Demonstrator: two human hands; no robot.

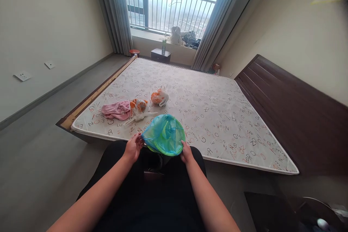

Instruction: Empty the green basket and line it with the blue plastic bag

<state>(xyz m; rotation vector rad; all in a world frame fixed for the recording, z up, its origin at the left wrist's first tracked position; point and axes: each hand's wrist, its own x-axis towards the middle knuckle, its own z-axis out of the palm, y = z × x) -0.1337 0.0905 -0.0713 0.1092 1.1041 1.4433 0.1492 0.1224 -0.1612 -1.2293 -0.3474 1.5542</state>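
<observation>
A blue-green plastic bag with a rounded green rim is stretched between my hands, above my lap at the mattress's near edge. My left hand pinches its left corner, and my right hand grips its right side. Beyond it on the mattress lie a pink cloth, an orange-and-white bundle in a clear plastic bag touching the cloth, and a second such bundle a little farther back.
A dark headboard rises at the right. A wooden bed rail runs along the left. A small nightstand with a green bottle stands by the window. A black object is at the lower right.
</observation>
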